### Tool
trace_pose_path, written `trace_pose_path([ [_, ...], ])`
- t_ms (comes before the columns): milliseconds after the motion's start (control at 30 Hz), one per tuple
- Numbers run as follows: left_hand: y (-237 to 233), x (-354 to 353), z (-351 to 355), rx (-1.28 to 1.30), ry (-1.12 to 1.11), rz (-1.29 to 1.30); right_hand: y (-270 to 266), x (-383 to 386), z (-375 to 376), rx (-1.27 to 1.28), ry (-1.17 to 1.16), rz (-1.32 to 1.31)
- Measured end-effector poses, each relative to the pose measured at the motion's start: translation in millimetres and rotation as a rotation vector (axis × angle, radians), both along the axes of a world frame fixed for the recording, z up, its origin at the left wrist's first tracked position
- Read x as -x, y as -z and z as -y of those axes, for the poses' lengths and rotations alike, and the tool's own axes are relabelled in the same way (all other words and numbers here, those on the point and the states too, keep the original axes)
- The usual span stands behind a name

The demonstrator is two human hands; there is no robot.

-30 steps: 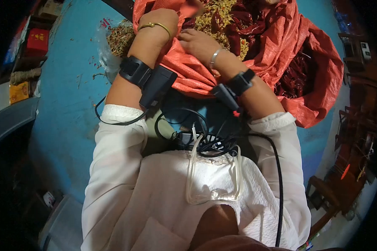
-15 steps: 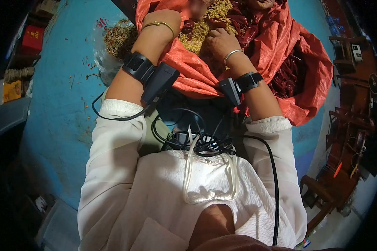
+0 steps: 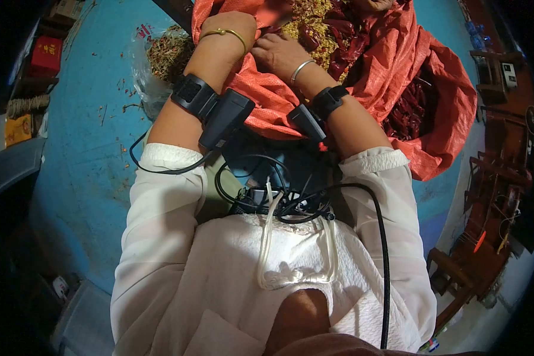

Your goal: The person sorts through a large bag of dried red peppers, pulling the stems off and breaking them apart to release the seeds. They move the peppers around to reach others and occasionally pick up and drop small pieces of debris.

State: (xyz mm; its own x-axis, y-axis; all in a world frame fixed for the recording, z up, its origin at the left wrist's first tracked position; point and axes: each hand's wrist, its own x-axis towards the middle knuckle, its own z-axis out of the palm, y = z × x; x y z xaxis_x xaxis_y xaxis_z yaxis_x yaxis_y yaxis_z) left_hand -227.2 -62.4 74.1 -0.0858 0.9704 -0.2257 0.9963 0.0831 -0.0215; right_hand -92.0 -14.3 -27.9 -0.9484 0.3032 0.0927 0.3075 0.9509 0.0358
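My left hand point(image 3: 229, 27), below a gold-coloured bracelet on the forearm, is bent over the left edge of the red woven sack point(image 3: 261, 98); its fingers are hidden. Beside it, my right hand point(image 3: 280, 56) lies over the sack near its inner left side, fingers bent together toward my left hand. What they hold, if anything, is too small to tell. Yellow seeds point(image 3: 320, 54) and dark red dried chillies point(image 3: 342, 29) lie in the sack, to the right of my right hand.
Another person's hand point(image 3: 375, 5) is at the top edge. More dried chillies point(image 3: 410, 110) fill a red sack opening at the right. A clear plastic bag point(image 3: 141, 71) with dry stems point(image 3: 167, 54) stands left on the blue floor point(image 3: 89, 178). Wooden furniture point(image 3: 501, 172) lines the right side. Black cables point(image 3: 381, 237) cross my lap.
My right hand has moved left from the yellow seeds to beside my left hand, its fingers now drawn together. More chillies show where it was. My left hand has barely moved.
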Motion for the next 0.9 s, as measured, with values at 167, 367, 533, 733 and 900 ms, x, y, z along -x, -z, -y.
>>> trace_pose_path([
  [167, -1.8, 1.4, -0.2, 0.018, 0.005, -0.017, -4.1, -28.6, -18.2, -0.055, 0.180, 0.057],
  [367, 8.3, 1.0, -3.6, -0.001, 0.003, -0.001, -18.1, -51.1, -8.4, 0.016, 0.300, 0.007],
  [533, 17.8, -14.2, -10.5, -0.002, 0.254, 0.352, -27.4, -59.2, -7.5, 0.118, 0.355, -0.124],
  [733, 25.4, -28.6, -6.4, 0.171, 0.129, 0.122, -34.7, -53.8, -11.6, 0.127, 0.602, -0.182],
  [900, 28.9, -24.6, -10.5, 0.117, 0.113, 0.067, -28.5, -70.5, -14.8, 0.166, 0.562, -0.435],
])
